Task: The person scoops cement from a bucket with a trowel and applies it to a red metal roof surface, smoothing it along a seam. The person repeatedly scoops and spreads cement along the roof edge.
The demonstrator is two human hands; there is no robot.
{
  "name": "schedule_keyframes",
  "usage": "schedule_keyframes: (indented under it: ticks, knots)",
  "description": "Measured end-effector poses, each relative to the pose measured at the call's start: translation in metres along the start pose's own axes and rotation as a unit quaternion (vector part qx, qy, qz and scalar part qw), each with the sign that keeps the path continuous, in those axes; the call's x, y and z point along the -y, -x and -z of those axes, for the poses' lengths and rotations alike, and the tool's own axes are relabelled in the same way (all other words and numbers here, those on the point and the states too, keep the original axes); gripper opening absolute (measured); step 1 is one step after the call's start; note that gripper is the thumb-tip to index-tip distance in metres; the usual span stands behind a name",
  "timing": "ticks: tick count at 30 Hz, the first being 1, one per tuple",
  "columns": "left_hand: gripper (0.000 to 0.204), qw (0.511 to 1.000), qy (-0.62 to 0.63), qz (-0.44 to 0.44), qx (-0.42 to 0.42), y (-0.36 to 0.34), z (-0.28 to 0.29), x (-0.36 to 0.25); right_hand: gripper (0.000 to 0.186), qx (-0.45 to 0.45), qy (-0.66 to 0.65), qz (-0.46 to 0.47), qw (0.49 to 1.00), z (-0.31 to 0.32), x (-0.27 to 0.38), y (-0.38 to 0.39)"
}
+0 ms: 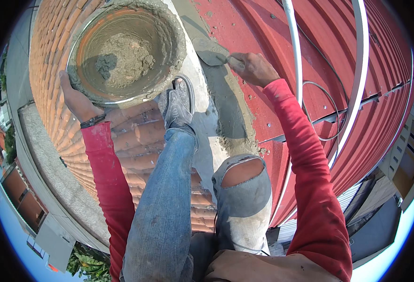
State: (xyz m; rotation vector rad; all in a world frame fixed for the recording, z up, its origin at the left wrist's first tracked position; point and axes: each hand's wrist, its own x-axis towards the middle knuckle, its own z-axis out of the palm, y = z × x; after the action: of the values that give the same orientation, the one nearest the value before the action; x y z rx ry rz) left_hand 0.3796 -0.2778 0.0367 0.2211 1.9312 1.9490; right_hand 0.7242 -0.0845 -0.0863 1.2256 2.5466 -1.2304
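A round bucket (77, 47), its rim crusted with mortar, stands tilted on the clay tiles at the upper left. Wet grey mortar (124, 58) lies inside it. My left hand (77, 98) grips the bucket at its lower left edge; some of its fingers are hidden. My right hand (253, 68) is closed round the handle of a trowel (212, 54). The trowel's blade rests on a strip of smoothed mortar (232, 105), which runs along the joint between a pale concrete ledge (208, 136) and the red metal roofing.
Ribbed red metal roofing (272, 110) spreads to the right, crossed by two white pipes (294, 47) and a loose dark cable (336, 108). Clay tiles (136, 131) slope away on the left toward a concrete edge (42, 131). My sandalled foot (176, 108) is beside the bucket.
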Motion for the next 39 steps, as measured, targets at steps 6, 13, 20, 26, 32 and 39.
schedule_keyframes:
  ticks: [6,13,20,26,32,39]
  knots:
    - [0.048,1.0,0.018,0.0,-0.01,-0.001,-0.008,0.003,0.037,0.025,-0.026,-0.012,0.999,0.038,0.029,0.169]
    - [0.047,0.999,-0.022,-0.004,-0.033,-0.005,-0.003,-0.013,0.036,0.057,-0.182,-0.201,0.961,0.056,0.052,0.127]
    - [0.051,0.999,0.016,0.03,-0.005,0.001,-0.013,-0.003,0.046,0.057,-0.225,-0.22,0.948,0.012,-0.007,-0.067]
    - [0.05,0.999,0.029,0.035,-0.013,0.001,-0.015,-0.001,0.038,0.091,-0.12,-0.207,0.967,0.016,0.007,-0.025]
    - [0.046,1.0,0.002,0.006,-0.014,0.001,-0.016,-0.011,0.035,0.066,-0.135,-0.176,0.973,0.032,0.029,0.144]
    - [0.044,0.999,0.0,-0.039,0.007,0.01,-0.028,-0.006,0.034,0.019,-0.146,-0.122,0.982,0.129,0.105,0.175]
